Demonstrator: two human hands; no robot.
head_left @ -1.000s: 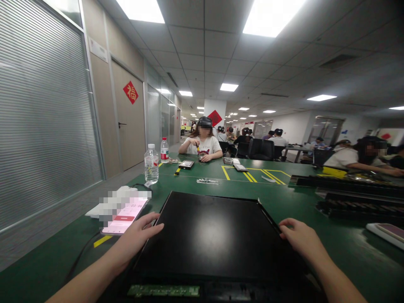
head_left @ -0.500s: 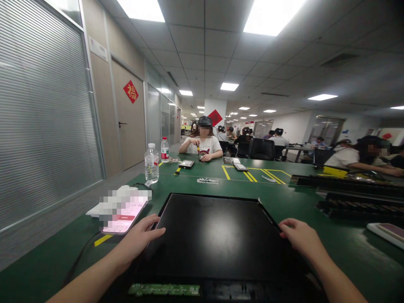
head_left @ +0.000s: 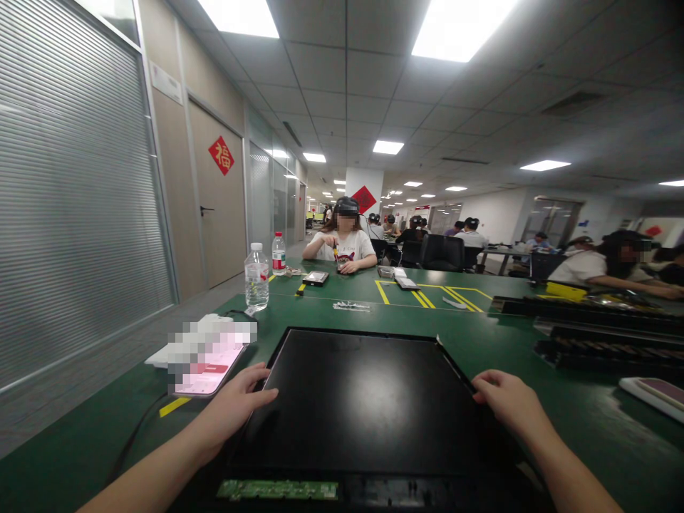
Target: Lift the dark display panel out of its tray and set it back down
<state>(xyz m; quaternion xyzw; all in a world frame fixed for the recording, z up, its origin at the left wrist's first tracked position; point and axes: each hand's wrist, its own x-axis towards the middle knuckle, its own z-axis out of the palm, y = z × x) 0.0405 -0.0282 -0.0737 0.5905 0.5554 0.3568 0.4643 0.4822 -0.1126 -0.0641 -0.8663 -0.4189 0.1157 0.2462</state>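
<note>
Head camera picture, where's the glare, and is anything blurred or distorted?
Head view, glare: a pale reflection in the middle of the black screen panel, and the nearest ceiling lights blown out white; head view, distortion: wide-angle stretching toward the edges, top right corner dark; head view, blur: square pixelation covers part of the phone.

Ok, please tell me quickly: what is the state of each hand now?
Left hand: open, at the left edge of the flat black rectangular screen panel.
Right hand: curled at the panel's right edge; grip cannot be told.
</note>
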